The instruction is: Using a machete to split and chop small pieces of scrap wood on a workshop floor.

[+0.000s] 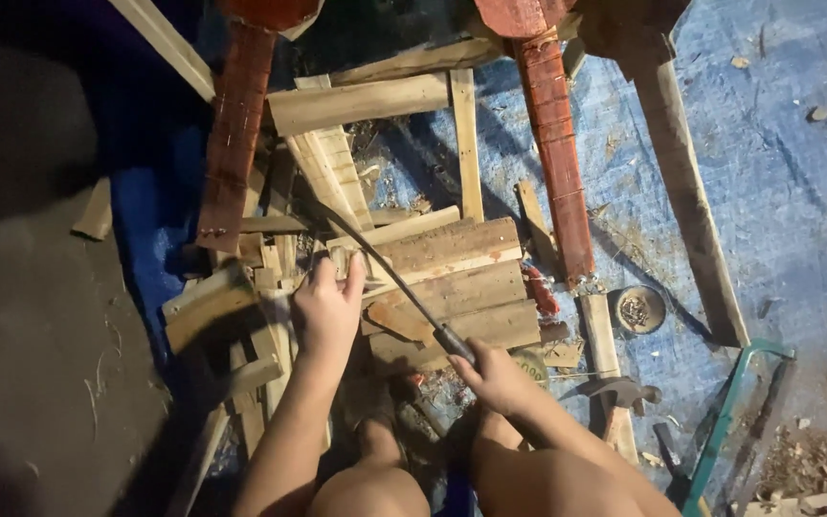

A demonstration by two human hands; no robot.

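Here right hand [492, 375] grips file [390, 275]; round tin [639, 308] holds nails.

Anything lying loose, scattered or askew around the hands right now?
Yes. Wood offcuts lie criss-crossed in a loose heap by the left hand. Chips and sawdust litter the blue tarp, and a hammer and saw lie loose beside the right hand.

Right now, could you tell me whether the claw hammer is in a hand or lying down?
Lying down: the claw hammer rests on the blue tarp, untouched. The right hand grips a long file instead.
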